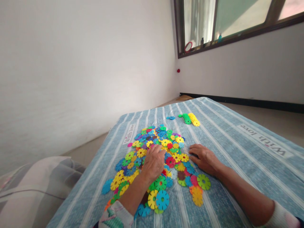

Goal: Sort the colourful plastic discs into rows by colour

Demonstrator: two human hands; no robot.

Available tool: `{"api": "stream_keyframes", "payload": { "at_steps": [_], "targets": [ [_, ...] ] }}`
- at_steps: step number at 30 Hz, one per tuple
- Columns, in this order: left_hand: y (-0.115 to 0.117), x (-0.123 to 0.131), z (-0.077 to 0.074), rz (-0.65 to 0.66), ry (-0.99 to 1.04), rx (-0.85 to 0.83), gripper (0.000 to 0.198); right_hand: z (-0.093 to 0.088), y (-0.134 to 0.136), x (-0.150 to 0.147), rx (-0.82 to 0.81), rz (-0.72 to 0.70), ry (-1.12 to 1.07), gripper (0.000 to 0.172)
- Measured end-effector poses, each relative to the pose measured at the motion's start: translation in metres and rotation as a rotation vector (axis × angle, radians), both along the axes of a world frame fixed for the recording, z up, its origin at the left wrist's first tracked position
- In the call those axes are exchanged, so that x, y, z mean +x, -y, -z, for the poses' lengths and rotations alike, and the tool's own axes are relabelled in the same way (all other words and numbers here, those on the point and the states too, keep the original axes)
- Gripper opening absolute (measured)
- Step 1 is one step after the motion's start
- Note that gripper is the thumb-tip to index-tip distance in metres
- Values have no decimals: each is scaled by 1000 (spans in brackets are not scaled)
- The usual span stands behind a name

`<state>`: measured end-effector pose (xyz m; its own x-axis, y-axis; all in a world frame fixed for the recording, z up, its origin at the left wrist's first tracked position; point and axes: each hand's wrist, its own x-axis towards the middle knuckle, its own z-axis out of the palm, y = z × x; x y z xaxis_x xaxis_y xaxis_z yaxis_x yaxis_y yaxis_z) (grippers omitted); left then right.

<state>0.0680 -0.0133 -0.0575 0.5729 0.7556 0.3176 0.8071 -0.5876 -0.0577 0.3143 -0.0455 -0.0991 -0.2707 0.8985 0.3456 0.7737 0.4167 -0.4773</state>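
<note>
Discs (152,148), plastic, notched, many colours: heaped loosely near the middle of bed (225,142) with blue striped sheet. Left hand (154,163): palm down on the heap, fingers curled among the pieces; grip hidden, cannot tell whether anything is held. Right hand (205,160): palm down at the heap's right edge, fingers loosely spread, tips touching the nearest pieces, nothing held. Green and yellow row (190,118): set well apart beyond the heap; blue pair (170,117) just beside it. Grey fabric bundle (35,186): left of bed. Window (237,22): upper right.
</note>
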Motion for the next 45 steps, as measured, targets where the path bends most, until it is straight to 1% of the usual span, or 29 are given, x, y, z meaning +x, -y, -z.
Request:
{"api": "stream_keyframes", "payload": {
  "at_steps": [7,13,16,20,24,28,35,38,45],
  "targets": [
    [-5,-6,3,12,68,-22,28,0,0,0,21,-11,-11,16],
    [-5,-5,-2,-10,-23,-71,34,2,-2,2,4,-15,-8,17],
    [-6,-5,-2,-27,-44,-91,39,2,-2,2,-8,-18,3,17],
    [-7,-4,0,-35,-37,-95,41,1,-1,1,-1,-20,-5,17],
    [-7,-2,-2,4,30,-102,31,0,0,0,17,-16,-26,17],
    [-5,-2,-4,2,76,-86,23,-1,0,0,24,-15,-19,17],
    [-1,-9,-1,15,180,-46,22,0,1,-1,22,-12,-19,19],
    [0,-12,2,40,245,-48,22,1,1,-1,10,-5,-22,20],
    [1,-13,9,43,383,-17,20,4,2,-1,-2,16,-32,21]
  ]
}}
